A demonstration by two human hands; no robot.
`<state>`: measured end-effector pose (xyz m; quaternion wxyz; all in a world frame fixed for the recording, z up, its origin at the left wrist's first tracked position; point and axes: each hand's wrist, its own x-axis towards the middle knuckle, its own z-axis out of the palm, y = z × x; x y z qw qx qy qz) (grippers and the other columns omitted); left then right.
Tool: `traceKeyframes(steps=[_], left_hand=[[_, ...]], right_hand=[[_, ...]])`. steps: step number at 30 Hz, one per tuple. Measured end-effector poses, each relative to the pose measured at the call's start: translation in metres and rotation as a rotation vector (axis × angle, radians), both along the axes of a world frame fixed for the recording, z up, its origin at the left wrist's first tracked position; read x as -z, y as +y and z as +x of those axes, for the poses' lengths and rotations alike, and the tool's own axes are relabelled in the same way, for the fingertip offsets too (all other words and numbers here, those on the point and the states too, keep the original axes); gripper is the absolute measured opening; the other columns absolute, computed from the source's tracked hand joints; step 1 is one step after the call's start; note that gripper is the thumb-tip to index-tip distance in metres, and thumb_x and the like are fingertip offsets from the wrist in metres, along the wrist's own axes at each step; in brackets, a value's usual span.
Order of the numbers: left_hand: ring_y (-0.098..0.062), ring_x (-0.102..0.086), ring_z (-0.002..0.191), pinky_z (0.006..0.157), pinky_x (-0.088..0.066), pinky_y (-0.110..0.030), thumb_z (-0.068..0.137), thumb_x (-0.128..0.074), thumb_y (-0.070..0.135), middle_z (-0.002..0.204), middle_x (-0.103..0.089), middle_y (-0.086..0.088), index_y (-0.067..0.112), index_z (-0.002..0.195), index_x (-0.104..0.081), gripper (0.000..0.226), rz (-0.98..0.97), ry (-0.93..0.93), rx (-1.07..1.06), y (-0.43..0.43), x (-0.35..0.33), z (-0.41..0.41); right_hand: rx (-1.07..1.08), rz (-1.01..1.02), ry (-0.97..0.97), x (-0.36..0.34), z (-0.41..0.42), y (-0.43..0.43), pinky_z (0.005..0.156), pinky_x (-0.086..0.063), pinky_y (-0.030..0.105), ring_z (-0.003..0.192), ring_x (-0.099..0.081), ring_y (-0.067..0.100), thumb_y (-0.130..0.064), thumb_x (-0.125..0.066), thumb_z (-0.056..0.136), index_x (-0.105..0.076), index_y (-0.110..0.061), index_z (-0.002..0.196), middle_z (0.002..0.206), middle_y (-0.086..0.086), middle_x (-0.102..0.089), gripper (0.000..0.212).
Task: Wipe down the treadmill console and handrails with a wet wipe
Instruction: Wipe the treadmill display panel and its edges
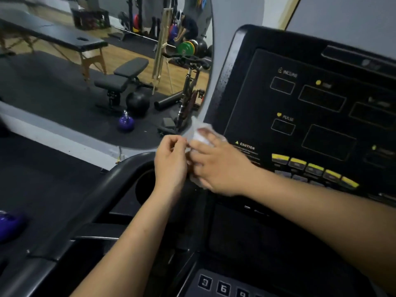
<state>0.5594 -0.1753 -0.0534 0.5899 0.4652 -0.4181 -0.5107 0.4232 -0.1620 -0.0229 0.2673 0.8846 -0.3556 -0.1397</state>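
Observation:
The black treadmill console (300, 116) fills the right half, with yellow buttons along its lower edge. A white wet wipe (200, 130) is bunched at the console's lower left corner. My right hand (216, 168) lies over the wipe with fingers curled round it. My left hand (171, 159) is just left of it and pinches the wipe's edge with fingertips. The black left handrail (90, 202) curves down toward the lower left. A round cup holder (143, 187) sits beside my left wrist.
A large wall mirror (107, 71) to the left reflects a weight bench, a black ball, a purple kettlebell, an exercise bike and a person at the back. A purple kettlebell (8, 224) sits on the dark floor at far left. Number keys (222, 288) show at the bottom.

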Motion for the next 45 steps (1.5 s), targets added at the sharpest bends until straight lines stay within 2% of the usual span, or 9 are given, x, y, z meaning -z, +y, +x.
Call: traceKeyframes(steps=[5, 13, 16, 20, 26, 32, 38, 42, 45], left_hand=[[-0.014, -0.062, 0.075, 0.076, -0.050, -0.037, 0.085, -0.058, 0.021, 0.078, -0.068, 0.003, 0.021, 0.083, -0.062, 0.004, -0.013, -0.094, 0.059, 0.015, 0.014, 0.005], [-0.011, -0.060, 0.071, 0.065, -0.053, -0.027, 0.097, -0.053, 0.014, 0.085, -0.064, -0.002, 0.014, 0.100, -0.061, 0.008, 0.077, 0.010, 0.163, 0.025, -0.006, 0.010], [-0.008, -0.050, 0.054, 0.048, -0.040, -0.019, 0.096, -0.057, 0.020, 0.066, -0.061, 0.003, 0.011, 0.091, -0.065, 0.013, 0.153, -0.148, 0.281, 0.042, -0.005, 0.020], [-0.006, -0.038, 0.045, 0.046, -0.032, -0.020, 0.094, -0.061, 0.035, 0.052, -0.047, 0.006, 0.018, 0.062, -0.064, 0.037, 0.164, -0.203, 0.438, 0.068, -0.006, 0.035], [-0.020, -0.044, 0.069, 0.061, -0.034, -0.029, 0.087, -0.067, 0.029, 0.073, -0.057, -0.008, 0.017, 0.070, -0.075, 0.022, 0.144, -0.056, 0.437, 0.087, -0.021, 0.032], [-0.002, -0.042, 0.044, 0.046, -0.037, -0.014, 0.093, -0.062, 0.023, 0.061, -0.057, 0.004, 0.018, 0.074, -0.071, 0.022, 0.142, 0.011, 0.420, 0.096, -0.045, 0.019], [-0.009, -0.057, 0.057, 0.055, -0.050, -0.024, 0.092, -0.052, 0.047, 0.071, -0.059, 0.000, 0.014, 0.100, -0.065, 0.036, 0.143, 0.231, 0.378, 0.093, -0.051, 0.012], [-0.023, -0.068, 0.092, 0.078, -0.055, -0.036, 0.071, -0.064, 0.068, 0.112, -0.069, -0.012, 0.009, 0.122, -0.058, 0.078, 0.261, 0.052, 0.594, 0.105, -0.028, 0.004], [-0.034, -0.062, 0.104, 0.087, -0.050, -0.039, 0.076, -0.068, 0.061, 0.120, -0.064, -0.026, -0.001, 0.125, -0.057, 0.080, 0.276, 0.015, 0.763, 0.119, -0.015, -0.003]], right_hand=[[-0.092, 0.202, 0.300, -0.002, 0.005, -0.001, 0.116, -0.017, 0.051, 0.116, -0.051, 0.030, -0.038, -0.042, 0.087, -0.075, -0.023, 0.095, 0.096, 0.002, -0.070, 0.037], [-0.101, 0.048, -0.159, -0.027, -0.005, -0.003, 0.106, -0.033, 0.046, 0.109, -0.057, 0.030, -0.027, -0.037, 0.090, -0.069, -0.016, 0.097, 0.107, 0.006, -0.067, 0.034], [0.093, 0.357, -0.600, -0.012, 0.000, 0.039, 0.082, -0.050, 0.040, 0.091, -0.062, 0.024, -0.023, -0.042, 0.088, -0.069, -0.025, 0.097, 0.104, 0.003, -0.067, 0.028], [0.287, 0.455, -1.255, -0.009, 0.000, 0.083, 0.089, -0.046, 0.016, 0.096, -0.064, 0.001, -0.003, -0.060, 0.089, -0.070, -0.025, 0.105, 0.102, -0.013, -0.071, 0.029], [0.537, 0.588, -2.030, -0.001, -0.007, 0.120, 0.086, -0.056, 0.034, 0.100, -0.069, 0.019, 0.001, -0.066, 0.086, -0.064, -0.019, 0.105, 0.101, 0.006, -0.072, 0.028], [0.612, 0.625, -1.533, 0.025, 0.002, 0.156, 0.090, -0.050, 0.025, 0.111, -0.056, -0.003, -0.022, -0.084, 0.070, -0.042, -0.049, 0.126, 0.120, -0.023, -0.059, 0.075], [0.484, 0.278, -1.873, 0.005, -0.003, 0.157, 0.065, -0.051, 0.032, 0.077, -0.063, 0.010, -0.002, -0.056, 0.091, -0.063, -0.025, 0.097, 0.084, 0.002, -0.067, 0.025], [0.644, 0.501, -2.194, -0.003, -0.012, 0.157, 0.079, -0.049, 0.045, 0.087, -0.063, 0.021, -0.016, -0.043, 0.101, -0.070, -0.014, 0.088, 0.094, 0.018, -0.069, 0.030], [0.701, 0.863, -2.331, -0.002, -0.021, 0.162, 0.100, -0.042, 0.055, 0.115, -0.059, 0.039, -0.023, -0.036, 0.101, -0.067, -0.005, 0.111, 0.117, 0.028, -0.063, 0.037]])
